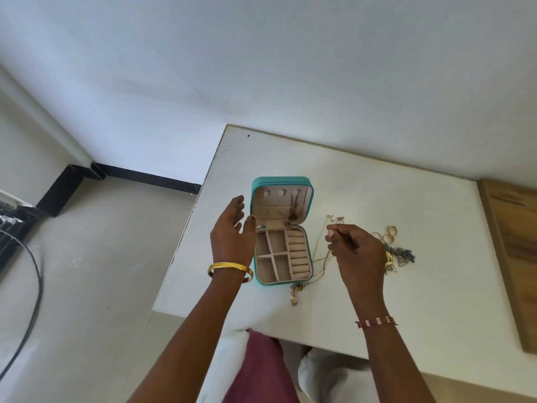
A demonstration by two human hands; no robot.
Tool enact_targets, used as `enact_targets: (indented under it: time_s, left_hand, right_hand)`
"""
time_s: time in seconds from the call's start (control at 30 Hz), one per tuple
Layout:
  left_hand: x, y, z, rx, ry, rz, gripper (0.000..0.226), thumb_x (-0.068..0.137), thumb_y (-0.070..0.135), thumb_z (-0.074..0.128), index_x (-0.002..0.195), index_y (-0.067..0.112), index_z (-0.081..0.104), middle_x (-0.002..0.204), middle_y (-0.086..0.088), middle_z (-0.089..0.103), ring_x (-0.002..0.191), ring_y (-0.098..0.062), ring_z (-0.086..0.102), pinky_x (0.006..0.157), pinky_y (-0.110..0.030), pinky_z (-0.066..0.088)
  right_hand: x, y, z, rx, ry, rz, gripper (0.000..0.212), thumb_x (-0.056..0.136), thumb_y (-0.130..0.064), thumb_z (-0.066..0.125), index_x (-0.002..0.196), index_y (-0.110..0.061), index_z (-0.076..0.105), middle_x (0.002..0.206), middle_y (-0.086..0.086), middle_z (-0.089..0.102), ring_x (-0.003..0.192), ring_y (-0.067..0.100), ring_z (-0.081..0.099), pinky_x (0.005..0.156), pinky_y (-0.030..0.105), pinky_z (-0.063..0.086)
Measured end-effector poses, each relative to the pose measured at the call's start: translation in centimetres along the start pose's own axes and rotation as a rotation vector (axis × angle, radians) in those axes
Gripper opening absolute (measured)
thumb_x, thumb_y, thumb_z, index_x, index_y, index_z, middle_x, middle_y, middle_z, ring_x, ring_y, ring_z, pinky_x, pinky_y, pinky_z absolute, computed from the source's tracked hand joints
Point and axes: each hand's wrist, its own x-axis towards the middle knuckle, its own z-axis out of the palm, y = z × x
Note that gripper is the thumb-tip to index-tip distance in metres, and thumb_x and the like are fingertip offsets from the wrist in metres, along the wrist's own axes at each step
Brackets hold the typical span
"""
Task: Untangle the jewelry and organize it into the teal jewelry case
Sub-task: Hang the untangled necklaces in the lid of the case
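Case: teal jewelry case [282, 181] lies open mid-table, trays empty.
Left hand [231, 238]: spread beside the case; steady it.
Right hand [356, 251]: you're pinching a thin chain [319, 245]; lift slowly, tease loops apart.

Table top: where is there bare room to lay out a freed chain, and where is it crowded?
Free: the white table between the teal case and the far wall, and the near strip towards the wooden board. Crowded: right of the case, where thin chains, gold rings and a dark tangle surround the right hand.
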Motion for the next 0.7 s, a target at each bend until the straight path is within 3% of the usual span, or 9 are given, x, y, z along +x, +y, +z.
enact_targets:
  time_s: [0.17,0.3,0.4,0.5,0.6,0.7]
  left_hand:
    - [-4.0,-0.5,-0.7,-0.067,0.105,-0.017,0.034,0.087,0.001,0.053,0.120,0.011,0.054,0.107,0.000,0.057,0.091,-0.011,0.054,0.066,0.006,0.038]
    - [-7.1,-0.8,-0.6,-0.056,0.103,-0.018,0.027,0.087,0.001,0.052,0.112,0.008,0.058,0.100,0.001,0.058,0.085,-0.011,0.054,0.064,0.007,0.036]
    - [-8.7,-1.3,-0.2,-0.030,0.082,-0.020,0.024,0.087,-0.001,0.051,0.107,0.007,0.061,0.099,-0.002,0.061,0.084,-0.012,0.055,0.064,0.006,0.037]
    - [-10.1,-1.8,0.3,0.051,0.021,0.022,0.023,0.086,0.000,0.052,0.104,0.008,0.065,0.102,-0.005,0.065,0.090,-0.015,0.058,0.070,0.004,0.038]
    - [-11.3,-2.4,0.6,0.206,-0.094,0.136,0.026,0.087,0.002,0.052,0.108,0.013,0.065,0.112,-0.006,0.065,0.104,-0.020,0.059,0.090,-0.015,0.041]
    - [-11.4,-3.1,0.9,0.411,-0.238,0.270,0.038,0.088,0.000,0.049,0.123,0.012,0.056,0.129,-0.005,0.056,0.122,-0.020,0.048,0.099,-0.015,0.027]
  right_hand:
    - [-2.3,1.6,-2.7,0.015,0.018,0.104,0.014,0.084,-0.004,0.061,0.085,-0.016,0.067,0.078,0.007,0.068,0.074,0.020,0.064,0.078,0.043,0.056]
    - [-4.5,3.1,-3.3,-0.013,-0.014,0.152,0.012,0.084,-0.006,0.061,0.085,-0.015,0.068,0.079,0.007,0.068,0.075,0.020,0.063,0.079,0.040,0.055]
    - [-5.7,4.1,-2.8,-0.081,-0.065,0.133,0.010,0.084,-0.006,0.062,0.089,-0.010,0.070,0.080,0.005,0.067,0.073,0.016,0.060,0.075,0.030,0.053]
    - [-6.4,4.7,-1.9,-0.214,-0.116,0.038,0.015,0.085,-0.006,0.061,0.096,-0.009,0.070,0.088,0.006,0.068,0.074,0.011,0.057,0.066,0.008,0.041]
    - [-6.5,5.1,-0.9,-0.381,-0.185,-0.092,0.028,0.088,-0.008,0.057,0.115,-0.011,0.064,0.099,0.008,0.061,0.084,0.015,0.056,0.072,0.011,0.037]
    - [-6.6,5.6,-0.5,-0.568,-0.273,-0.189,0.036,0.091,-0.012,0.052,0.127,-0.015,0.056,0.103,0.011,0.053,0.097,0.023,0.053,0.076,0.020,0.039]
